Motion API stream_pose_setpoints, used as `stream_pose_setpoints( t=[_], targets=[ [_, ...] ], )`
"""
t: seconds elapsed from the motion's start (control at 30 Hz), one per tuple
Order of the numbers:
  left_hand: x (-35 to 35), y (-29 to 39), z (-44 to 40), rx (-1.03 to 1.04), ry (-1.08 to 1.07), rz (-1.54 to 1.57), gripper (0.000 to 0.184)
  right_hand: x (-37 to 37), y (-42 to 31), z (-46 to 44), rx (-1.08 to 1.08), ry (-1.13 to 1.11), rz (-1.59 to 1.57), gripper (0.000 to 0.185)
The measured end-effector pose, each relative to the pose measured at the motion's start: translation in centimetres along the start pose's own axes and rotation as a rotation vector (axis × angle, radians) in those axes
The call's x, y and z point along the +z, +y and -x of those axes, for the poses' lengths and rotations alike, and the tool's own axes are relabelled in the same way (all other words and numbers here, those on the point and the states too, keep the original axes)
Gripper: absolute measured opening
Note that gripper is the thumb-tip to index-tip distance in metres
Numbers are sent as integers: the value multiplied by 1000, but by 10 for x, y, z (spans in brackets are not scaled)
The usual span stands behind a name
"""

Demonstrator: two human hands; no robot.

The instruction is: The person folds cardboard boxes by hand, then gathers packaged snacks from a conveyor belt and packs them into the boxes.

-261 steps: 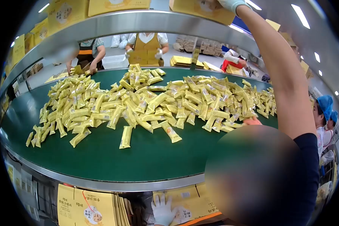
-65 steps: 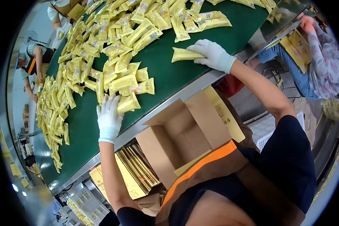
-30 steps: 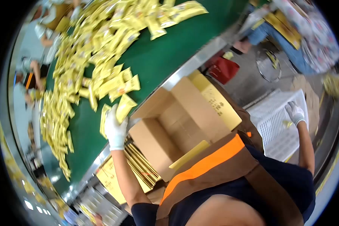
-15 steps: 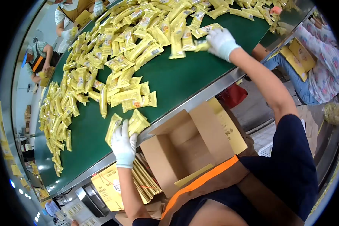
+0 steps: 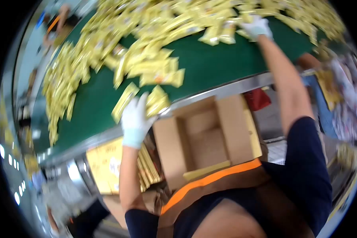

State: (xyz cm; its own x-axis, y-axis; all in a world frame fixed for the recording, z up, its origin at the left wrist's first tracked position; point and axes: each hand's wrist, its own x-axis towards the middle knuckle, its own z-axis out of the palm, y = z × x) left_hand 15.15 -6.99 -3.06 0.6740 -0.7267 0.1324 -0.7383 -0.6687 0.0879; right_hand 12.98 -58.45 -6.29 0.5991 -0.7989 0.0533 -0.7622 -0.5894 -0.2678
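White-gloved, my left hand [image 5: 135, 119] is at the near edge of the green belt [image 5: 210, 67], its fingers between two yellow packets, one [image 5: 125, 102] to the left and one [image 5: 157, 101] to the right. Blur leaves its grip unclear. My right hand [image 5: 257, 27], also gloved, reaches to the far right of the belt, touching a yellow packet [image 5: 244, 34]; whether it grips the packet cannot be made out. A large heap of yellow packets [image 5: 154, 39] covers the far part of the belt. Against my apron stands an open cardboard box [image 5: 205, 139] with no packets visible inside.
Flat yellow cartons [image 5: 107, 164] stand left of the box. A red bag [image 5: 258, 99] lies beyond it at the right, near a white crate [image 5: 276, 152]. One person in patterned clothing [image 5: 347, 95] sits at the right; another person [image 5: 61, 23] works across the belt. Metal edging [image 5: 226, 90] borders the belt.
My right hand was down in the white crate about a second ago and is now far over the belt among the packets. My left hand stays by the two near packets. The view has turned.
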Motion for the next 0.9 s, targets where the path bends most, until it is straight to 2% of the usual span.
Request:
stream_pose_setpoints(
  t=[0.03, 0.07, 0.1, 0.17, 0.23, 0.27, 0.3, 0.37, 0.4, 0.43, 0.47, 0.5, 0.57, 0.6, 0.63, 0.7, 0.77, 0.83, 0.87, 0.9],
  targets=[
    [-2, -3, 3, -43, -1, 20, 77, 1, 7, -13, -121, -109, -10, 75],
    [-4, -12, 11, -112, -24, 51, 78, 15, 22, -18, -307, -52, 37, 64],
    [-7, -16, 17, -163, -46, 95, 80, -5, 19, 8, -323, -121, 55, 63],
    [-13, -31, 27, -281, 60, 271, 83, -14, 44, 28, -463, -158, 121, 63],
    [-13, -63, 27, -370, 89, 679, 80, -27, 50, 43, -403, -142, -35, 63],
    [-18, -79, 21, -435, -25, 775, 78, -34, 51, 49, -365, -131, -118, 63],
    [-24, -94, 11, -497, -141, 863, 76, -40, 40, 43, -221, -68, -276, 67],
    [-18, -110, 6, -483, -195, 874, 75, -23, 48, 15, 105, -89, -623, 78],
    [-14, -112, 4, -450, -249, 884, 76, -7, 40, 13, 254, -216, -710, 86],
    [-8, -114, 4, -421, -301, 895, 76, 27, 50, -12, 80, -127, -226, 82],
    [4, -116, 11, -317, -188, 640, 75, 21, 38, -5, 32, -135, -86, 81],
    [-17, -86, 11, -242, -196, 141, 75, 13, 18, 11, -17, -146, 54, 80],
    [2, -73, 30, -98, 11, -47, 77, 3, 5, 37, -41, -135, 46, 73],
    [0, -64, 33, -202, -16, -37, 78, -2, 3, 46, -74, -156, 28, 72],
    [0, -65, 35, -202, -8, -27, 79, -6, 3, 56, -110, -176, 13, 72],
    [4, -63, 37, -207, 19, 7, 82, -4, 22, 77, -344, -26, -129, 64],
    [8, -63, 34, -181, 81, 3, 85, -22, 34, 100, -518, 104, -13, 59],
    [9, -67, 32, -160, 146, -10, 88, -26, 52, 109, -721, 294, 77, 62],
    [12, -72, 27, -232, 90, 33, 98, -18, 66, 114, -680, 206, 210, 66],
    [6, -69, 22, -293, -48, 0, 101, -25, 64, 121, -472, -40, 163, 67]
  ],
)
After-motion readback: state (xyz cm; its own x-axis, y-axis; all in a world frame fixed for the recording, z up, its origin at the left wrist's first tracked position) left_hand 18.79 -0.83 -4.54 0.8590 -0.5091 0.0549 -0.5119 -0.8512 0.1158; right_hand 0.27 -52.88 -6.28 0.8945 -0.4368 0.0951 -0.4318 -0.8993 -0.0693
